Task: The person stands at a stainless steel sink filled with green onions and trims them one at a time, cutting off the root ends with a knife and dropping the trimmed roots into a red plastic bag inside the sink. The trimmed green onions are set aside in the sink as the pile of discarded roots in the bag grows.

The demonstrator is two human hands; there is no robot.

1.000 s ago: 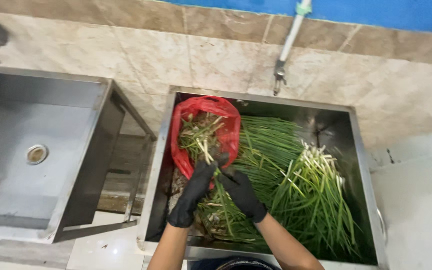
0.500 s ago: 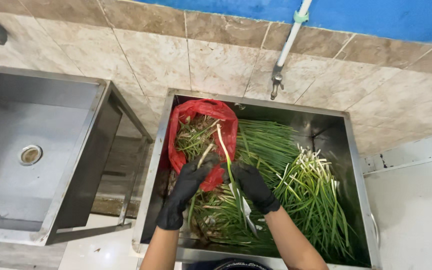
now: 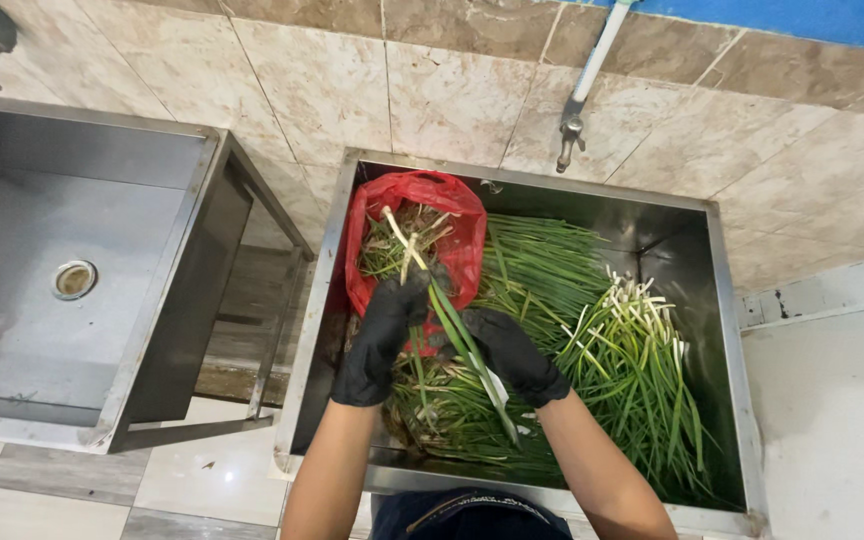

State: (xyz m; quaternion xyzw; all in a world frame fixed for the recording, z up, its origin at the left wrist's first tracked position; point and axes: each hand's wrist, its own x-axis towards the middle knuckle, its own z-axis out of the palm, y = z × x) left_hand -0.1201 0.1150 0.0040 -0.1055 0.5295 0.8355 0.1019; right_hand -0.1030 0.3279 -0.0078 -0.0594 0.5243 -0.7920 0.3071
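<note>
Nearest the camera, two bare forearms are seen reaching forward from a dark garment into a steel sink that is packed with green onions. Both hands are covered by black gloves. The right hand is curled, fingers together, around the lower part of a single green onion stalk, apparently so that it can be steadied; the left hand is closed with its fingers pinched on the same stalk higher up, near the pale end, as if the outer skin or root were being stripped there. The stalk is held above the pile rather than in it. Its long axis is run diagonally, with the white root end pointed up and away toward the red bag and the green tip pointed down toward the person, at the lower right. Just beyond the hands, a red plastic bag is propped open against the left wall of the sink, and trimmings are seen inside it; it seems placed there to be within easy reach. To the right, a heap of green onions is laid with white ends toward the back. Farther off, a tap is mounted on the tiled wall, and a second, separate sink is set to the left.
</note>
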